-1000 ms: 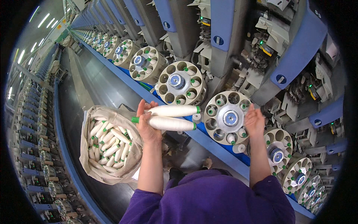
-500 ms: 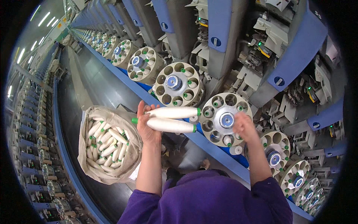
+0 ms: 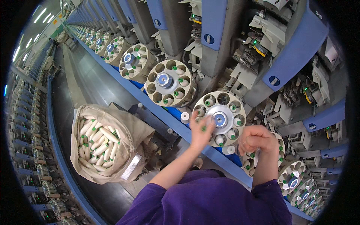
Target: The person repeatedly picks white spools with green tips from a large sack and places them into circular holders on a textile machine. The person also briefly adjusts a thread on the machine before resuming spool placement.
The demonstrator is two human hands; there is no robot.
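"Two hands over the machine. How is the left hand set?"

"It reaches over the side of a round holder, thumb and fingers spread. It's blurred, and a green tip shows among the fingers. I can't tell whether they pinch it or it simply sits in a slot."

"And the right hand?"

"Curled, with its fingers folded in, partly covering the next holder. I can't tell whether anything is inside that grip."

"Where are the white spools?"

"Several sit in slots of the round holder, around its blue hub, their green ends facing out. A heap of spools lies in an open cloth sack to the left, well apart from both hands."

"Anything near the holder?"

"A small white cylinder just to its left, and a blue rail running along the row."
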